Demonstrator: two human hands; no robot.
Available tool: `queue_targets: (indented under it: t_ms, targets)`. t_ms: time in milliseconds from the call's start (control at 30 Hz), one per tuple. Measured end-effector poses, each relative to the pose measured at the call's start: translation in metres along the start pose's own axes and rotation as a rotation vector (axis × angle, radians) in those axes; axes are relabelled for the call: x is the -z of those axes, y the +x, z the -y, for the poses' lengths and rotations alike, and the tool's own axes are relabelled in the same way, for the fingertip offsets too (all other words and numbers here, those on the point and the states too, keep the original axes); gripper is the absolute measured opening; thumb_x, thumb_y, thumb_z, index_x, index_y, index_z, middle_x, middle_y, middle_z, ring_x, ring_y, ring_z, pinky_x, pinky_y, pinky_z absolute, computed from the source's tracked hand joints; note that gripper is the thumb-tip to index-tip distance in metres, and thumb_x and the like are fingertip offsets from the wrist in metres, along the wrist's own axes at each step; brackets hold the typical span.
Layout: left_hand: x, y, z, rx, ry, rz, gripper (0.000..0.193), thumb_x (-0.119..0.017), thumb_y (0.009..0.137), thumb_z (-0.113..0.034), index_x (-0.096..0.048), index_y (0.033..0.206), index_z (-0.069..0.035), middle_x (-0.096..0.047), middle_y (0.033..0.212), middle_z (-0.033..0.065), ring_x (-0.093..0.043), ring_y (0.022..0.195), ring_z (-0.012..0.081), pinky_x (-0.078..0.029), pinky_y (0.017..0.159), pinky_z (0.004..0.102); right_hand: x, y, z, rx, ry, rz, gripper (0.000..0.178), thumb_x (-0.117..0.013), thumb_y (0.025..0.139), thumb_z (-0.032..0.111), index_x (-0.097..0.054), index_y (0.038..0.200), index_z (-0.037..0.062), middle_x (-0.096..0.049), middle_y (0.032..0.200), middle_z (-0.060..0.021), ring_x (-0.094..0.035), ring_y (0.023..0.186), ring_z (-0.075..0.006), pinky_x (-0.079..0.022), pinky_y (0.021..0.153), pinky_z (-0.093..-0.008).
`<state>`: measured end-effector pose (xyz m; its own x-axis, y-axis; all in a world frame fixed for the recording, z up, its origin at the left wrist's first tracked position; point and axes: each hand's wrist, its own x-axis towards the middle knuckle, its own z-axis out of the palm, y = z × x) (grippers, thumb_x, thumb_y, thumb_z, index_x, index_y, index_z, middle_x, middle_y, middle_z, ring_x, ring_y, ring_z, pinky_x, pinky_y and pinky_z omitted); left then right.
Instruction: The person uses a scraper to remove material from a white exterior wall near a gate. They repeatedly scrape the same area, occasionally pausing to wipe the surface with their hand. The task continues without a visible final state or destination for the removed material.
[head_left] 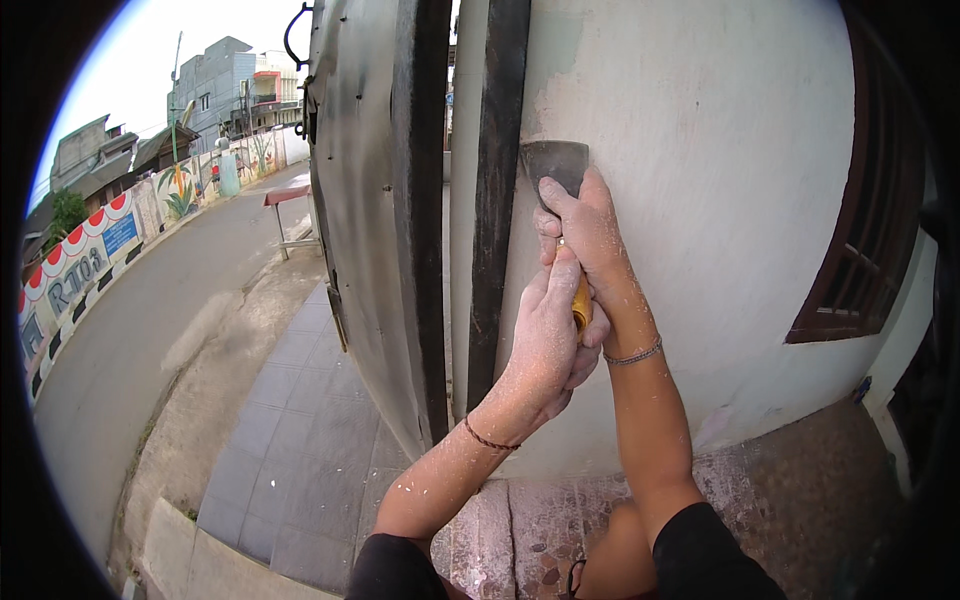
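Both my hands grip one scraper (558, 163), a wide dark metal blade on a yellow handle. Its blade lies against the white wall (700, 180), beside the dark upright post (497, 190), where a patch of paint looks worn off. My left hand (548, 325) is wrapped round the lower handle, whose yellow end shows between the fingers. Higher up, my right hand (590, 225) closes round the tool just below the blade, with its thumb on the blade's lower part. White dust coats both hands, and paint flecks dot the forearms.
A metal sheet gate (365, 230) with a dark frame stands left of the wall. A brown window frame (865, 200) is at the right. Below are dusty patterned floor tiles (550, 540) and grey tiles (290, 440). A road (130, 370) and a small red-topped table (287, 195) lie further left.
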<state>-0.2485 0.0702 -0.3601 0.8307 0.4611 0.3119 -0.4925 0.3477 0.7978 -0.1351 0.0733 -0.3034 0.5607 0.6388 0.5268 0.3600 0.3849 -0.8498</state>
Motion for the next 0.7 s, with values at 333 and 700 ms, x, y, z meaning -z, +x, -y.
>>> queue_targets:
  t_ms: [333, 700]
  targets:
    - [0.014, -0.006, -0.013, 0.033, 0.133, -0.044, 0.043, -0.035, 0.105, -0.047, -0.048, 0.095, -0.008, -0.053, 0.056, 0.0036, -0.043, 0.035, 0.0057, -0.034, 0.029, 0.0169, -0.011, -0.009, 0.012, 0.026, -0.098, -0.145, 0.031, -0.054, 0.099, 0.022, -0.036, 0.109, -0.0016, -0.062, 0.077, -0.013, -0.064, 0.054, -0.0164, -0.052, 0.042, -0.0258]
    - [0.015, -0.003, -0.012, 0.008, 0.11, -0.054, 0.035, -0.039, 0.106, -0.042, -0.047, 0.096, -0.009, -0.043, 0.057, -0.0037, -0.028, 0.037, 0.0011, -0.022, 0.03, 0.0167, -0.018, 0.003, 0.007, 0.079, -0.064, -0.208, 0.034, -0.056, 0.096, 0.017, -0.033, 0.109, -0.0034, -0.055, 0.08, -0.0142, -0.058, 0.049, -0.0158, -0.047, 0.038, -0.028]
